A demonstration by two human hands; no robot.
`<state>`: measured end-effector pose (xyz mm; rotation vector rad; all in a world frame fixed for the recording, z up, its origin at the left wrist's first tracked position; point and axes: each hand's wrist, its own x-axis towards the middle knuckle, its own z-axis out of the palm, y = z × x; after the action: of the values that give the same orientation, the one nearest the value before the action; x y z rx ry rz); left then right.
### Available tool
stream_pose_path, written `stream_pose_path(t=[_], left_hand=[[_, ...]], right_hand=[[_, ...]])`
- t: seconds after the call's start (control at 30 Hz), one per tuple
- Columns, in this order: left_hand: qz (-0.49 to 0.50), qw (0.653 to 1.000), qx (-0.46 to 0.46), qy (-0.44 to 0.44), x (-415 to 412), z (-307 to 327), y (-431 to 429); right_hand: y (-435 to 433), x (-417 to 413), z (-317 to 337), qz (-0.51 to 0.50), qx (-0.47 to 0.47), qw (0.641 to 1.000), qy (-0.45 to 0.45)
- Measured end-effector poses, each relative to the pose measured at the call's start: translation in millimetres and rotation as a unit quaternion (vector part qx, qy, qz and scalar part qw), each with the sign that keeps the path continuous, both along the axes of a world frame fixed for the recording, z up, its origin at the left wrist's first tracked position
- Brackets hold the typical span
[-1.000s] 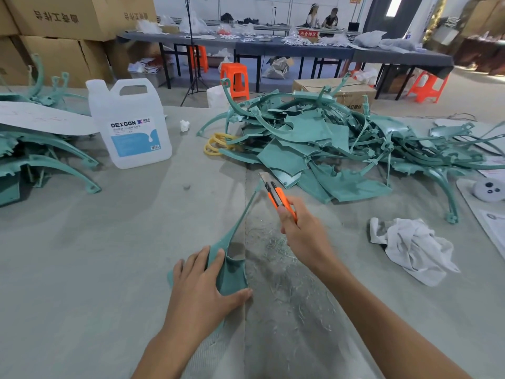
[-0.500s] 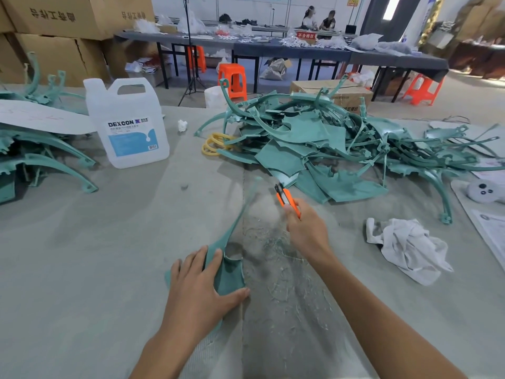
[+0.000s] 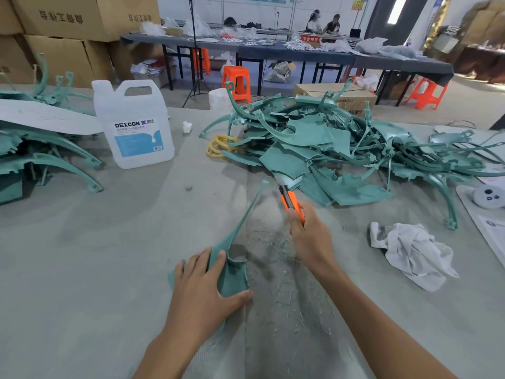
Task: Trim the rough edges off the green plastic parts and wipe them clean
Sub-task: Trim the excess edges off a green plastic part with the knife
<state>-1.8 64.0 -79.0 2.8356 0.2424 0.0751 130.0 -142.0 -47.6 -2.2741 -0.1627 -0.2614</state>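
Here the jug (image 3: 134, 127) stands upright near green parts (image 3: 289, 162), contents unclear.

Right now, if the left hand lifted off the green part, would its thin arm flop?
Probably not: the green part seems to hold its thin arm off the table unsupported, so likely stiff. Its thin walls suggest it is light.

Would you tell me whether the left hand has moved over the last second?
No. The left hand still presses the green part, its thumb beside the seam as before.
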Motion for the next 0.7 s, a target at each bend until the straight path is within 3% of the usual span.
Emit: stream_pose_path(t=[0.13, 0.27, 0.4, 0.7], left_hand=[[0.002, 1.000, 0.001, -0.007, -0.4, 0.1, -0.5], [0.001, 1.000, -0.003, -0.006, -1.2, 0.5, -1.5], [0.000, 1.000, 0.005, 0.001, -1.7, 0.2, -1.6], [0.000, 1.000, -0.009, 0.010, 0.8, -0.5, 0.5]], right_hand=[[-5.0, -5.8, 0.4, 0.027, -0.023, 0.999, -0.040], [-6.3, -11.4, -1.4, 0.082, -0.101, 0.983, -0.133], [-5.9, -9.7, -1.1, 0.099, -0.186, 0.965, -0.159], [-10.5, -4.8, 6.1, 0.078, -0.208, 0.940, -0.259]])
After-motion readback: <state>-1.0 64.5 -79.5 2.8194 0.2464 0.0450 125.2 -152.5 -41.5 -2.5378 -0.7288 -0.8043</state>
